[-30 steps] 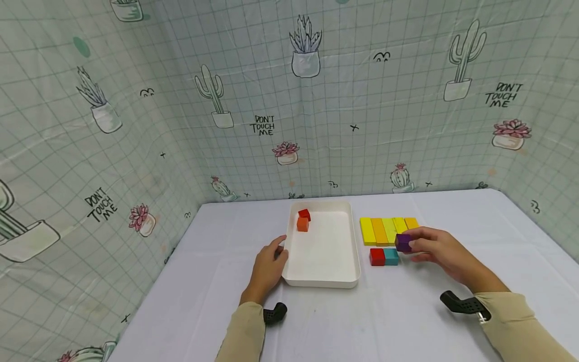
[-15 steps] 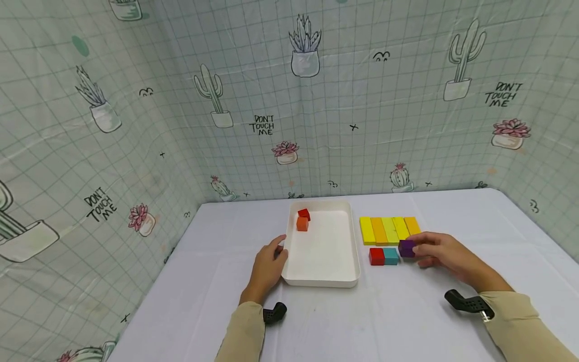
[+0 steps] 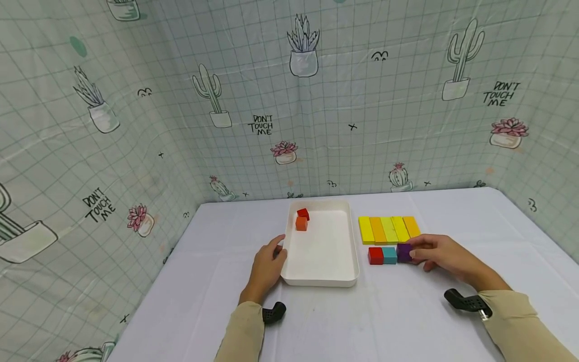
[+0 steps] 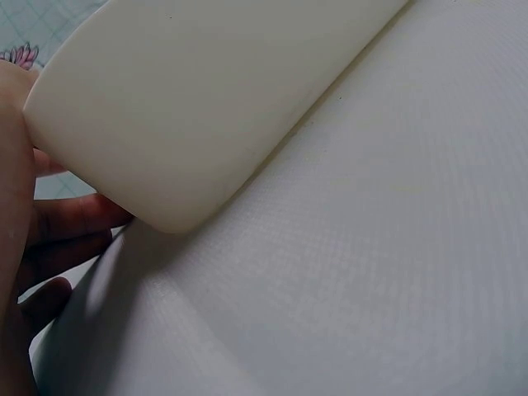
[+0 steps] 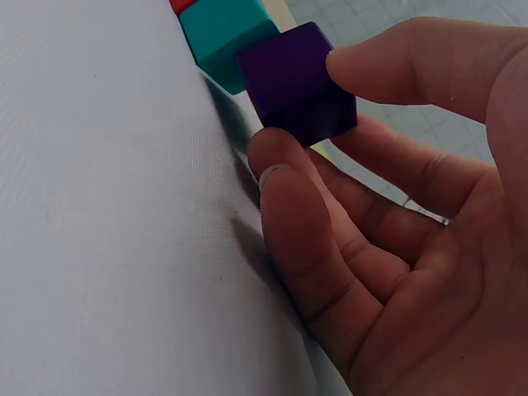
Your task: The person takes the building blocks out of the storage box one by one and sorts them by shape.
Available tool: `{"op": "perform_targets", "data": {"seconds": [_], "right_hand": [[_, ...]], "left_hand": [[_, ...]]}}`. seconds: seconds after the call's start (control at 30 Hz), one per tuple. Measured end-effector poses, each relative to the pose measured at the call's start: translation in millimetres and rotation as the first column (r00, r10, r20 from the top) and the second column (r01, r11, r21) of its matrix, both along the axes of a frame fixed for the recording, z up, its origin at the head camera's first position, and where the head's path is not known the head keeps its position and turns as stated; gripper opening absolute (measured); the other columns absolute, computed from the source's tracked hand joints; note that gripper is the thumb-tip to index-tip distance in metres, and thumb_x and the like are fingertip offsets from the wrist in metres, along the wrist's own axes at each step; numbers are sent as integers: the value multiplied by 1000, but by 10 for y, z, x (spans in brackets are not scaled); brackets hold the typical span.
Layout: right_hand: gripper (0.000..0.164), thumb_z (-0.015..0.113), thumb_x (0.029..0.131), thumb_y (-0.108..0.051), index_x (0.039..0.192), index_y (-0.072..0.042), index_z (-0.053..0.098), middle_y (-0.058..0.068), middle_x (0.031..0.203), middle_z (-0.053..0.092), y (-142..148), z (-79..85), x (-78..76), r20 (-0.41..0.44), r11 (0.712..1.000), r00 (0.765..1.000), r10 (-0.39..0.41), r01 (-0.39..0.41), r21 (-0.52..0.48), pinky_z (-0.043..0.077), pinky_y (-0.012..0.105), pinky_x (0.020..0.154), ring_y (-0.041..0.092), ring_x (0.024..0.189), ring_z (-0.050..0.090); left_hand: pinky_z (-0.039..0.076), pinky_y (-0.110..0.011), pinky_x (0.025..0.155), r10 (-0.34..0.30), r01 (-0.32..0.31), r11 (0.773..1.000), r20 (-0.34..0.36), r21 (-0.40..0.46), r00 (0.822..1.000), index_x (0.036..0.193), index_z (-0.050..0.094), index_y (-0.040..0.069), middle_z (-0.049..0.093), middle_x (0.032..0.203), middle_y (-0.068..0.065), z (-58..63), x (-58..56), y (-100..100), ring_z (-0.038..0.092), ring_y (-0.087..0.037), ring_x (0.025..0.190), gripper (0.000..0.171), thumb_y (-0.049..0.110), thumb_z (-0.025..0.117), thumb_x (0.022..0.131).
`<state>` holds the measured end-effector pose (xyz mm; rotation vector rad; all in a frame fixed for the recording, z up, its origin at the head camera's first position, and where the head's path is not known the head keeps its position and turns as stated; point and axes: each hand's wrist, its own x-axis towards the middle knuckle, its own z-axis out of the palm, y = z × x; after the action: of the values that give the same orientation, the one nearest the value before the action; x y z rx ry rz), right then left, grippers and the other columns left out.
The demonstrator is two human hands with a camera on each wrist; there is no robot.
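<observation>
My right hand [image 3: 448, 256] pinches a purple cube [image 3: 404, 253] between thumb and fingers. The right wrist view shows that purple cube [image 5: 293, 74] at the right end of a row, right up against a teal cube [image 5: 223, 37]; whether they touch, I cannot tell. To the left of the teal cube [image 3: 389, 255] sits a red cube [image 3: 375, 256]. Along the left wall of a white tray [image 3: 321, 256] rests my left hand [image 3: 267, 269], its fingers loose against the outside. In the left wrist view, fingers [image 4: 78, 216] lie beside the tray's corner [image 4: 173, 198].
Inside the tray, an orange cube [image 3: 301, 223] and a red block [image 3: 303, 214] lie near the far left corner. Several yellow and orange flat blocks [image 3: 389, 230] form a row behind the cubes. A patterned cloth [image 3: 316, 100] hangs behind the white table [image 3: 316, 327].
My right hand has brought the purple cube down and then left to the teal cube's side. The left hand and the tray have stayed in place.
</observation>
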<state>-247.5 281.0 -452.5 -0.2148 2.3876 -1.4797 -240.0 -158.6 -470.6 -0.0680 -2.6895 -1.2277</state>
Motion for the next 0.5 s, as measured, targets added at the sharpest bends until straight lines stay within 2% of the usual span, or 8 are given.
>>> {"op": "perform_targets", "data": {"seconds": [0.2, 0.5], "right_hand": [[61, 71, 92, -37, 137, 1, 56, 18, 123, 59, -29, -4, 10, -18, 990, 1000, 4, -2, 141, 52, 36, 76, 26, 86, 58], [61, 72, 91, -37, 136, 2, 57, 18, 122, 60, -55, 13, 13, -25, 984, 1000, -4, 9, 177, 52, 35, 75, 25, 85, 57]], "left_hand": [[47, -48, 93, -10, 10, 1000, -10, -3, 1000, 142, 58, 16, 65, 109, -5, 5, 9, -5, 57, -22, 99, 44, 23, 56, 99], [46, -48, 95, 0, 0, 1000, 2, -6, 1000, 143, 57, 18, 65, 111, -6, 5, 5, -2, 57, -23, 102, 44, 24, 55, 99]]}}
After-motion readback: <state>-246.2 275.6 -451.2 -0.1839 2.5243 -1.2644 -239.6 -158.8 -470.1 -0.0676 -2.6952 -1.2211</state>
